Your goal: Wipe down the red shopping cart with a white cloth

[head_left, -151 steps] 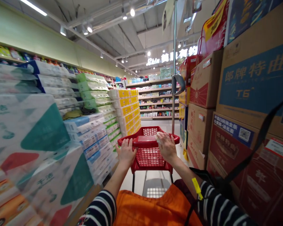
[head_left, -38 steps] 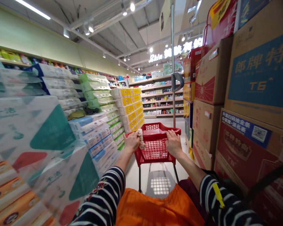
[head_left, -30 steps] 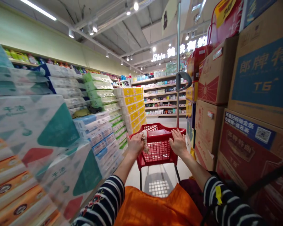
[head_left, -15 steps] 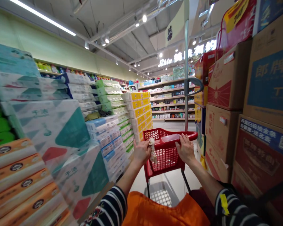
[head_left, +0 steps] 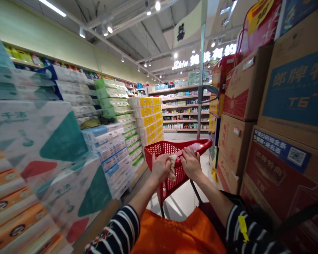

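Note:
A red plastic shopping cart (head_left: 172,181) with a lattice basket stands in front of me, turned at an angle. My left hand (head_left: 160,167) is closed around a crumpled cream cloth (head_left: 172,167), at the left end of the cart's red handle (head_left: 193,147). The cloth hangs from the thumb side, and the fingertips are partly hidden. Close to it, my right hand (head_left: 192,164) lies over the handle with its fingers curled onto the top. An orange apron (head_left: 177,233) covers my front below the cart.
Stacked tissue packs (head_left: 51,141) line the left side, with yellow-and-white packs (head_left: 149,118) farther on. Tall cardboard boxes (head_left: 237,148) crowd the right. A grey pole (head_left: 201,70) rises beyond the cart. Product shelves (head_left: 185,114) stand across the far end.
The cart has turned, its handle now slanting more steeply. My right hand has moved left along the handle, closer to my left hand. The surroundings have shifted left in view.

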